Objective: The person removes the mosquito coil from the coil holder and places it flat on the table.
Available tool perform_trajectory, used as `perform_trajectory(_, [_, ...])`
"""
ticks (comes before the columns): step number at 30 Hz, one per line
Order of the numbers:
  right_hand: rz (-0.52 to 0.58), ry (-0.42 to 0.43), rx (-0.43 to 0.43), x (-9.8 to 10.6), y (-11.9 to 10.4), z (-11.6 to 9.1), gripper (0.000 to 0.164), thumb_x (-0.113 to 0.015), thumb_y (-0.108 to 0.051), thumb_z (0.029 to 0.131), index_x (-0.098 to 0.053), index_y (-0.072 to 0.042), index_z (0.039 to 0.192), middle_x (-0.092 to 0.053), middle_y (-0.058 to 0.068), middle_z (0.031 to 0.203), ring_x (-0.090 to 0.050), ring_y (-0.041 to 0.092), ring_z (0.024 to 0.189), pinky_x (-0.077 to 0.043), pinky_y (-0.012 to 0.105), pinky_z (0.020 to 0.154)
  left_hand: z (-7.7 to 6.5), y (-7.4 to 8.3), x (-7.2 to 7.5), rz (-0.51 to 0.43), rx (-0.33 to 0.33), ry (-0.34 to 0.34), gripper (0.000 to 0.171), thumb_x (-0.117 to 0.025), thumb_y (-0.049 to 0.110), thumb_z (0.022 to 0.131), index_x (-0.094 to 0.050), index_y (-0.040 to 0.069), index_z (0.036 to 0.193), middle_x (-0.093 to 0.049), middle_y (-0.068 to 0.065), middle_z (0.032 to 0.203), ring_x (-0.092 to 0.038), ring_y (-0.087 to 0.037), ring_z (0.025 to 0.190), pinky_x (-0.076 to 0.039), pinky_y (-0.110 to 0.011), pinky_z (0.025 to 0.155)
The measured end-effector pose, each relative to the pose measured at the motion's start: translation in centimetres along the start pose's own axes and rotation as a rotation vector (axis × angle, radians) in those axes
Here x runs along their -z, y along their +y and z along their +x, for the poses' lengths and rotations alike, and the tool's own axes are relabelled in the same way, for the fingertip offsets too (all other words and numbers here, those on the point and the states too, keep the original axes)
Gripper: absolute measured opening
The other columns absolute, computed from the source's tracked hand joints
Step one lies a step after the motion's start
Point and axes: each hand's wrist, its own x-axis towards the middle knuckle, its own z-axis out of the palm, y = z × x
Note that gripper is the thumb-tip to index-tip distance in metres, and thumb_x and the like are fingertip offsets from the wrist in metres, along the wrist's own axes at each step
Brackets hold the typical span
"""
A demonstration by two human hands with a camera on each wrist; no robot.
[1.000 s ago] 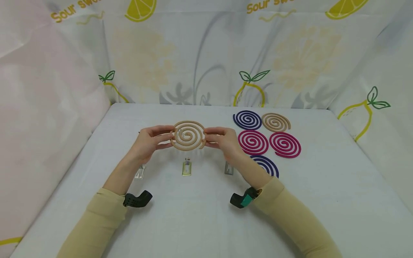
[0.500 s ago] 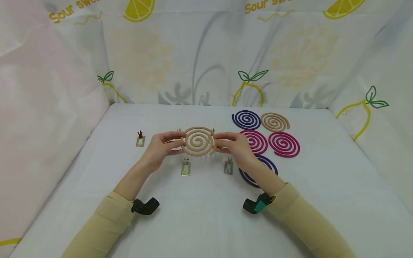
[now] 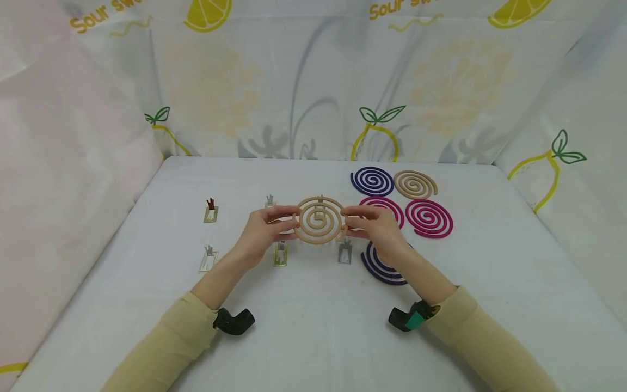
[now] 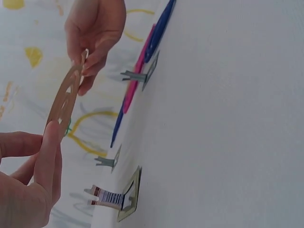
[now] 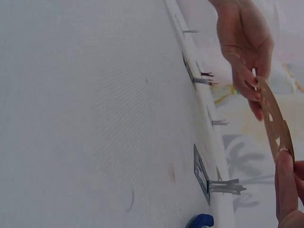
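A tan mosquito coil (image 3: 319,224) is held up above the table between both hands, its face turned toward the head camera. My left hand (image 3: 258,235) pinches its left edge between thumb and fingers. Opposite, my right hand (image 3: 384,233) pinches the right edge. Both wrist views show the coil (image 4: 64,97) nearly edge-on, raised off the white cloth. Behind it in the head view, a small metal coil stand (image 3: 320,211) shows through the rings. In front of that, a grey stand (image 3: 345,253) and a gold-edged stand (image 3: 280,255) stand below the hands.
More stands, one with a brown prong (image 3: 210,211) and a silver one (image 3: 209,260), are on the left. At right lie a dark blue coil (image 3: 372,189), a tan coil (image 3: 416,191), a pink coil (image 3: 429,222), another pink coil and a partly hidden blue one.
Both hands have carried the tan coil rightward and slightly toward the body. The left-side stands that the left arm covered have come into sight.
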Motion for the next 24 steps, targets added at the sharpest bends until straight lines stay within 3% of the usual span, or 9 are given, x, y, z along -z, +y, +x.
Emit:
perform_trajectory(11, [-0.018, 0.059, -0.009, 2.6, 1.0, -1.3, 0.035, -0.066, -0.01, 0.096, -0.063, 0.007, 0.126, -0.07, 0.002, 0.108, -0.071, 0.01, 0.087, -0.061, 0.025, 0.082, 0.6, -0.7, -2.6, -0.01, 0.017, -0.012, 0.037, -0.06, -0.002, 0.096, -0.059, -0.004, 0.133, -0.058, -0.021, 0.136, -0.068, -0.01, 0.094, -0.062, -0.028, 0.081])
perform_trajectory(19, [-0.043, 0.068, -0.033, 4.3, 1.5, -2.3, 0.035, -0.068, -0.011, 0.095, -0.065, 0.005, 0.126, -0.065, 0.021, 0.125, -0.07, 0.01, 0.082, -0.061, 0.025, 0.081, 0.7, -1.4, -4.5, 0.002, 0.015, -0.019, 0.035, -0.06, -0.002, 0.096, -0.061, -0.005, 0.131, -0.06, -0.022, 0.132, -0.067, -0.014, 0.098, -0.062, -0.028, 0.081])
perform_trajectory(24, [-0.065, 0.06, -0.047, 5.6, 1.7, -2.9, 0.036, -0.069, -0.013, 0.094, -0.066, 0.002, 0.127, -0.066, 0.016, 0.116, -0.071, 0.011, 0.082, -0.061, 0.026, 0.082, 0.8, -1.7, -5.7, 0.007, -0.003, -0.028, 0.033, -0.059, -0.004, 0.096, -0.062, -0.007, 0.128, -0.062, -0.024, 0.128, -0.068, -0.016, 0.101, -0.061, -0.03, 0.084])
